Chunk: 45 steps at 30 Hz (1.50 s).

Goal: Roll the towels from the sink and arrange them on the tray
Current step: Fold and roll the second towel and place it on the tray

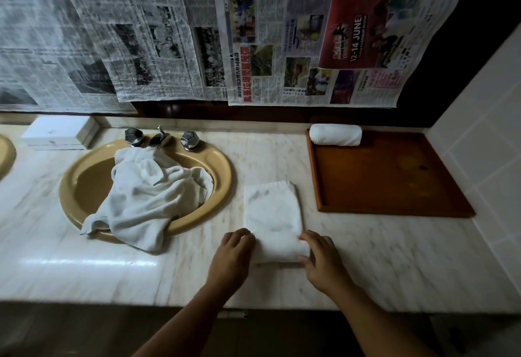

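A folded white towel (pixel 272 213) lies flat on the marble desk (pixel 380 258), between the sink (pixel 70 187) and the wooden tray (pixel 394 176), its long side running away from the person. Its near end is turned up into a thick roll. The left hand (pixel 234 249) sits at the roll's left end, fingers (pixel 242 234) close together and curled onto the cloth. The right hand (pixel 321 258) holds the right end, with fingers (pixel 310 236) bent over the top and the thumb tucked against the near side.

A rolled towel (pixel 335 134) lies across the tray's far left corner. The tray sits against the tiled wall (pixel 485 131) on the right.

A crumpled heap of white towels (pixel 149 193) fills the sink, one corner spilling over the near rim onto the desk. Behind the heap stand a chrome tap and its two knobs (pixel 159 139). A white box (pixel 59 136) rests at the far left. Newspaper sheets (pixel 169 41) hang across the wall above.
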### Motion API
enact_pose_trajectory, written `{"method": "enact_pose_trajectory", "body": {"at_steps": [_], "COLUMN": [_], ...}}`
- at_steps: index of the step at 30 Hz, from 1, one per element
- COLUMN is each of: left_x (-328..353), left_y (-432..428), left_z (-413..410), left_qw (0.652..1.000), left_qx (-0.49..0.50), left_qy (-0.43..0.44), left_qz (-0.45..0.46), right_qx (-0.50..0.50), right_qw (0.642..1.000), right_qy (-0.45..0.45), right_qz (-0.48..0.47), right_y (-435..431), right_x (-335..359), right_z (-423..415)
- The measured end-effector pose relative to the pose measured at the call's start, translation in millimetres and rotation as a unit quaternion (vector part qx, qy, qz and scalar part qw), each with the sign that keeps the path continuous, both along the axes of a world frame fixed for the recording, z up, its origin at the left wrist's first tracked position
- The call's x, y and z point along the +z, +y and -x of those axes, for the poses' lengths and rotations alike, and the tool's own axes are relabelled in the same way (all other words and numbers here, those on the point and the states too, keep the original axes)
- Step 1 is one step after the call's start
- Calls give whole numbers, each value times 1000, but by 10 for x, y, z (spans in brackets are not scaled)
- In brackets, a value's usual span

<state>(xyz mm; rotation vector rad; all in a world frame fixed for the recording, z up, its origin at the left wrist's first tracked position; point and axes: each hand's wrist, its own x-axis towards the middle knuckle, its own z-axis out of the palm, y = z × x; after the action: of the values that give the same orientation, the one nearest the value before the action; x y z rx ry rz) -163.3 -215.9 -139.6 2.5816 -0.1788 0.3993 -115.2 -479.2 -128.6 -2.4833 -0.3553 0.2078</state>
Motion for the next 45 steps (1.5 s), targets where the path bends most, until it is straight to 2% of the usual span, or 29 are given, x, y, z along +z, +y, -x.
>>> {"method": "enact_pose_trajectory", "body": {"at_steps": [2, 7, 13, 15, 16, 18, 20, 22, 24, 28, 31, 33, 36, 40, 45], "left_x": [-35, -40, 34, 41, 39, 25, 27, 41, 67, 117, 77, 38, -4, -32, 27], "left_y": [48, 179, 208, 190, 179, 141, 105, 89, 80, 32, 17, 56, 129, 148, 126], "left_z": [57, 99, 11, -15, -27, -51, -72, -100, -128, -120, -13, 109, 250, 259, 143], "left_qw": [1000, 992, 982, 975, 972, 969, 964, 956, 951, 960, 976, 986, 986, 989, 982], "left_qx": [-26, -68, -42, -37, -33, -24, -16, 0, 14, 37, 54, 7, -52, -28, -5], "left_qy": [4, 86, 179, 211, 222, 235, 254, 283, 299, 271, 172, 122, 146, 140, 177], "left_qz": [-12, -66, 54, 66, 68, 73, 72, 76, 72, 64, 119, 114, 62, 27, 71], "right_qx": [-13, -48, -127, -157, -165, -157, -106, -61, -20, 27, 31, 32, 35, 39, -15], "right_qw": [1000, 993, 972, 964, 966, 982, 990, 994, 998, 1000, 999, 999, 999, 998, 982], "right_qy": [8, 90, 160, 174, 157, 54, -37, -49, -15, -4, -9, -3, 5, 29, 170], "right_qz": [-2, -67, -116, -127, -121, -93, -80, -75, -53, 9, 15, 4, -11, -27, -85], "right_y": [0, 97, 180, 187, 189, 184, 170, 109, 20, -85, -87, -94, -126, -107, -58], "right_x": [26, 81, 81, 60, 36, -16, -68, -100, -96, -73, -31, -44, -44, -20, 80], "right_z": [-17, -107, -215, -188, -166, -113, -47, 23, 106, 131, 78, 69, 73, 51, -116]}}
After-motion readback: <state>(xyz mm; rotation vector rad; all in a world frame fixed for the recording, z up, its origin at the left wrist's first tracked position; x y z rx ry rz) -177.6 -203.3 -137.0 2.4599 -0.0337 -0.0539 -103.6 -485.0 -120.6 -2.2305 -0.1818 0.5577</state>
